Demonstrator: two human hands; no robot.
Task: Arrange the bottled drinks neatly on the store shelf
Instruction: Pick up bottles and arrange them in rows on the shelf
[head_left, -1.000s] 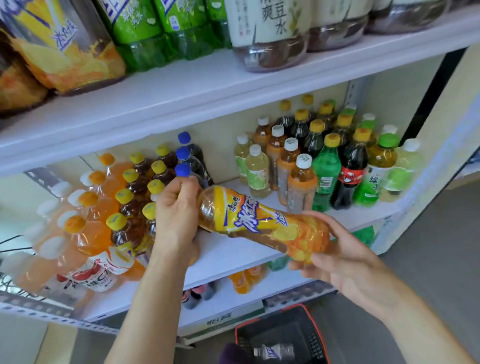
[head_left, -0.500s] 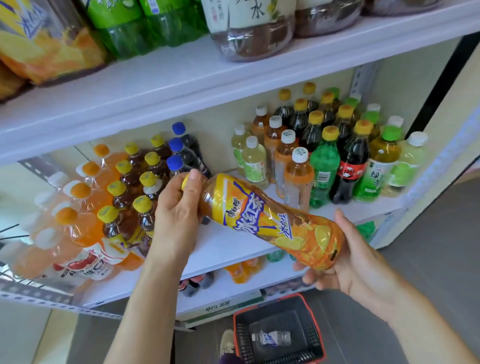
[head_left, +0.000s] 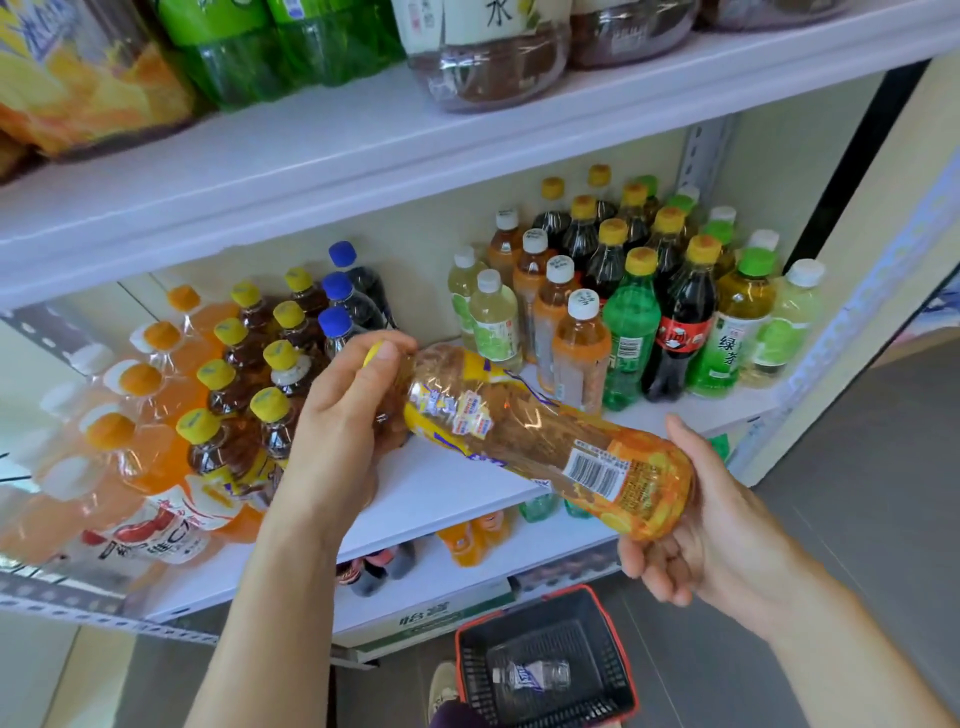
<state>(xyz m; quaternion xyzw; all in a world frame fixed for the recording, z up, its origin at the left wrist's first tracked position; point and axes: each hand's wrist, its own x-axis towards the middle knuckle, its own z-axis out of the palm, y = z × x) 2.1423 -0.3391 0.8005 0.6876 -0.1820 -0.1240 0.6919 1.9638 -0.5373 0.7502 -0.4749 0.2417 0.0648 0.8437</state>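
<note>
1. A white store shelf board (head_left: 441, 499) runs across the view at waist height, with a second white board (head_left: 311, 171) above it and a lower one beneath.
2. On the middle board's left stand yellow-capped bottles of dark tea (head_left: 270, 364), orange drinks (head_left: 156, 441) and blue-capped dark bottles (head_left: 343, 312).
3. On its right stands a tight group: white-capped pale and amber bottles (head_left: 582, 353), a green bottle (head_left: 628, 332), a dark cola bottle (head_left: 680, 322) and green-tea bottles (head_left: 737, 322).
4. A bare strip of board lies between the two groups.
5. Below, on the grey floor (head_left: 857, 467), sits a black plastic basket with a red rim (head_left: 597, 613), holding one clear bottle (head_left: 535, 675) on its side.
6. The task's thing is a large clear plastic bottle of amber tea with a yellow and orange label (head_left: 540, 441), barcode facing up.
7. It is held in the air in front of the bare strip, tilted, neck up to the left, base down to the right.
8. The left hand (head_left: 337, 431) is wrapped around its neck, by the yellow cap (head_left: 371, 353).
9. The right hand (head_left: 696, 530) cups the base, fingers curled under it.
</note>
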